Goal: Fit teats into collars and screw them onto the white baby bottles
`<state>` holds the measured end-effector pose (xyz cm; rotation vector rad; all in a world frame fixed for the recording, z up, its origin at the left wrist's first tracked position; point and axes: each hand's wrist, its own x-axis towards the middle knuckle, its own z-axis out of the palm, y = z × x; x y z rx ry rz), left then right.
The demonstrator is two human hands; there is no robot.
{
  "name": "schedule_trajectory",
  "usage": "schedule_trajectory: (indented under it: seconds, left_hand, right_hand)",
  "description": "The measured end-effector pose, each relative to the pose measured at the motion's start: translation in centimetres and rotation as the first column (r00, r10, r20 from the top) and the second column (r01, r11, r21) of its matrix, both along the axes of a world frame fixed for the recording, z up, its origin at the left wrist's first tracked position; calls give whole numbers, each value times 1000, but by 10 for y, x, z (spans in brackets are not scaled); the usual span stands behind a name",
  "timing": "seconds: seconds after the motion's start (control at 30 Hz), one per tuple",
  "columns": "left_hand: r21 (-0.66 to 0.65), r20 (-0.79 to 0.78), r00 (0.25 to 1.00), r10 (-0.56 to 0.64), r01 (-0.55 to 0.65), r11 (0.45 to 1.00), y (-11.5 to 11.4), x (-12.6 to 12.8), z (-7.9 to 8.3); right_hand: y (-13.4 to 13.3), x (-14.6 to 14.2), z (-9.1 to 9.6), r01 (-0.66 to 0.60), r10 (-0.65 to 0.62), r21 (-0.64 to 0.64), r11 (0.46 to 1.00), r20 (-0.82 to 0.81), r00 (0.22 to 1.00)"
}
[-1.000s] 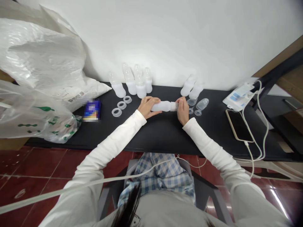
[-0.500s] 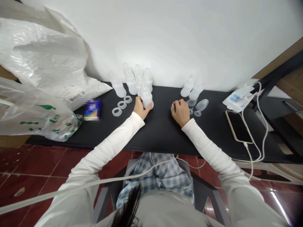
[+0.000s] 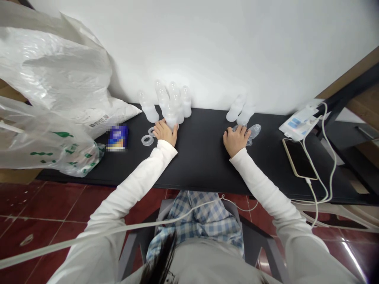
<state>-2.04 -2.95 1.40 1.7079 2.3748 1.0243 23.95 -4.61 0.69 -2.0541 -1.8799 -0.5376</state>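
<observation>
My left hand (image 3: 166, 134) is at the base of a translucent, white-bottomed bottle with a rounded clear top (image 3: 170, 115). Its thumb and index finger lie on either side of the bottle, and the other fingers spread left over the clear rings (image 3: 147, 140), partly hiding them. Several similar bottles (image 3: 148, 110) stand close behind. To the right, my right hand (image 3: 236, 141) has its fingers outstretched over small clear plastic pieces (image 3: 255, 130), covering part of them. Two more white bottles (image 3: 235, 111) stand just beyond these fingers, apart from them.
A large white plastic sack (image 3: 59, 71) and a clear bag with green print (image 3: 59, 146) fill the left. Near them lies a small blue packet (image 3: 117, 138). At right are a phone (image 3: 299, 159) with a cable and a white box (image 3: 300, 123). A wall borders the black table (image 3: 201, 169).
My left hand and the bottle have moved left to the bottle group, and the fingers have spread. My right hand has shifted right and uncurled over the clear pieces.
</observation>
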Motion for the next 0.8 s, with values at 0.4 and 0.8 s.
schedule_trajectory:
  seconds: [0.4, 0.8]
  left_hand:
    - [30, -27, 997, -72, 72, 997, 12, -11, 4]
    - [-139, -334, 939, -75, 29, 990, -8, -7, 6]
  right_hand:
    - [6, 2, -5, -90, 91, 25, 996, -42, 995]
    - [-2, -16, 10, -277, 280, 55, 959, -51, 959]
